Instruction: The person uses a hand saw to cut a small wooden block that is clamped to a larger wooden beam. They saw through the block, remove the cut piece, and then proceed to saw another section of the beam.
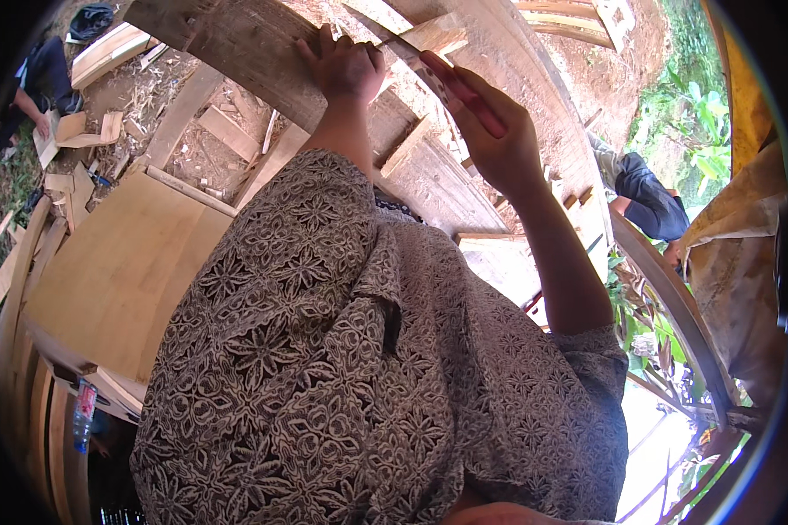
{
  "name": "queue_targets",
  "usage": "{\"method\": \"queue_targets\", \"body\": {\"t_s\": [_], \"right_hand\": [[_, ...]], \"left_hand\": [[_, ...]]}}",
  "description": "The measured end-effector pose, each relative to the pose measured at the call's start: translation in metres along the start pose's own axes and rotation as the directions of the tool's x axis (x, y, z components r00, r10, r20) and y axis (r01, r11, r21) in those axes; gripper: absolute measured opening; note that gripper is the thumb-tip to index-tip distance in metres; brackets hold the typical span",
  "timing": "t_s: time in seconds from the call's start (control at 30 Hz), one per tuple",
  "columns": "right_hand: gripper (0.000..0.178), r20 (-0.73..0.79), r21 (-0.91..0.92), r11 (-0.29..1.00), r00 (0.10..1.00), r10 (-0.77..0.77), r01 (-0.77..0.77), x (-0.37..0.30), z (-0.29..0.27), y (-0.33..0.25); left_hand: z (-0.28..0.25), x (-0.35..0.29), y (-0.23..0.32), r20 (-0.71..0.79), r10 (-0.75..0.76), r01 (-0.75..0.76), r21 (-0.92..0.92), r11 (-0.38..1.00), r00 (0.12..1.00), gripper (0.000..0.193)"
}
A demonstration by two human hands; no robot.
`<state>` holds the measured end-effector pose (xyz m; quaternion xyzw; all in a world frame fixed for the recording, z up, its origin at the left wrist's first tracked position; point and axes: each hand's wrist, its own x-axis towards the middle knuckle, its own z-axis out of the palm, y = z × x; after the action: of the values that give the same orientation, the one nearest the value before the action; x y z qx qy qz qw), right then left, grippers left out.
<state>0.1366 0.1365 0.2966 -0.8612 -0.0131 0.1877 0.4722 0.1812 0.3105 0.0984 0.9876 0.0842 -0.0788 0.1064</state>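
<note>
A weathered wooden board (pixel 236 52) slants across the top of the view. My left hand (pixel 348 72) bears down on it from above, its fingers bent over the far edge. In my right hand (pixel 499 140) is a handsaw with a red handle (pixel 474 101), the fingers closed round the grip. Its thin dark blade (pixel 403 51) points up and left, past the end of the board near my left hand. Whether the teeth touch the wood cannot be made out.
A pale wooden box (pixel 123 271) stands at my left, with a plastic bottle (pixel 84 416) beside it. Offcuts and shavings litter the ground. A person (pixel 48 74) works at the far left; another person (pixel 648 197) bends down at the right. A curved plank (pixel 543 87) runs beyond the saw.
</note>
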Motion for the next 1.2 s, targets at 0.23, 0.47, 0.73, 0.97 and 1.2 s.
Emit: {"method": "queue_targets", "body": {"t_s": [0.23,0.47,0.73,0.97,1.2], "right_hand": [[0.042,0.106,0.039,0.997,0.992,0.062,-0.066,-0.043,-0.047,-0.051],[0.041,0.144,0.024,0.997,0.987,-0.076,0.074,-0.018,-0.040,-0.052],[0.036,-0.002,0.179,0.984,1.000,-0.019,0.019,0.097,0.063,0.041],[0.053,-0.118,-0.070,0.994,0.988,-0.096,0.089,0.051,0.067,0.113],[0.050,-0.105,0.031,0.999,0.994,0.041,-0.038,0.026,0.064,0.106]], "left_hand": [[0.006,0.002,-0.004,-0.085,-0.017,0.015,-0.031,0.999,0.996,0.055],[0.005,0.005,-0.011,-0.058,0.010,-0.015,-0.096,0.995,0.998,0.050],[0.010,0.006,-0.008,-0.127,0.059,-0.072,-0.094,0.993,0.990,0.044],[0.020,0.006,-0.005,-0.065,0.011,-0.015,-0.060,0.998,0.998,0.045],[0.026,0.001,-0.005,-0.134,0.004,-0.009,-0.037,0.999,0.991,0.047]]}}
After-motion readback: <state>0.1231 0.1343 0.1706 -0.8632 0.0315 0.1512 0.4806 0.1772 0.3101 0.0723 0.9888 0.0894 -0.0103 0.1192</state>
